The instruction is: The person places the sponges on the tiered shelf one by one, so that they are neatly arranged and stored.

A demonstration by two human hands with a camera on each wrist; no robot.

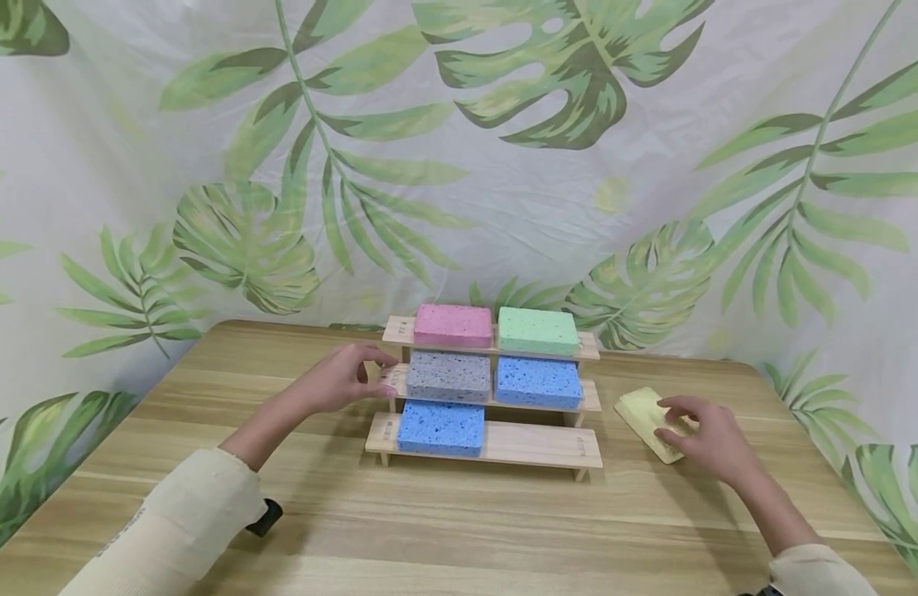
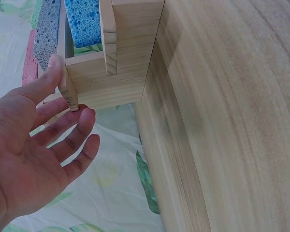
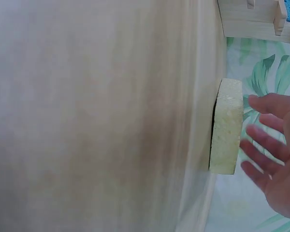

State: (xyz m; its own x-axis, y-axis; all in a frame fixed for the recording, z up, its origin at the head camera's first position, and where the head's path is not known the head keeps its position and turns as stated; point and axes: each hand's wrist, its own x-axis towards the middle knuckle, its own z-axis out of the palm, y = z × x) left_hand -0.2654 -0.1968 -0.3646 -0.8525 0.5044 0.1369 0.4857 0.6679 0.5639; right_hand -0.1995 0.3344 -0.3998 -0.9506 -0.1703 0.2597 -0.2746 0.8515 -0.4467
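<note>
A three-tier wooden stand [image 1: 540,444] bears several sponges. My left hand [image 1: 348,379] pinches the left end of its middle tier, thumb on top and fingers below, as the left wrist view shows. Beside that thumb lies a grey sponge [image 1: 448,377], with a blue sponge [image 1: 538,382] to its right. Pink [image 1: 453,325] and green [image 1: 537,330] sponges are on the top tier; another blue sponge [image 1: 440,428] is at the left of the bottom tier. My right hand [image 1: 708,439] hovers with loosely bent, spread fingers over a yellow sponge [image 1: 645,414] flat on the table.
The wood-grain table [image 1: 444,530] reaches back to a hanging leaf-print cloth [image 1: 518,215]. On the bottom tier, bare wood shows right of the blue sponge. A dark band [image 1: 265,517] shows at my left sleeve.
</note>
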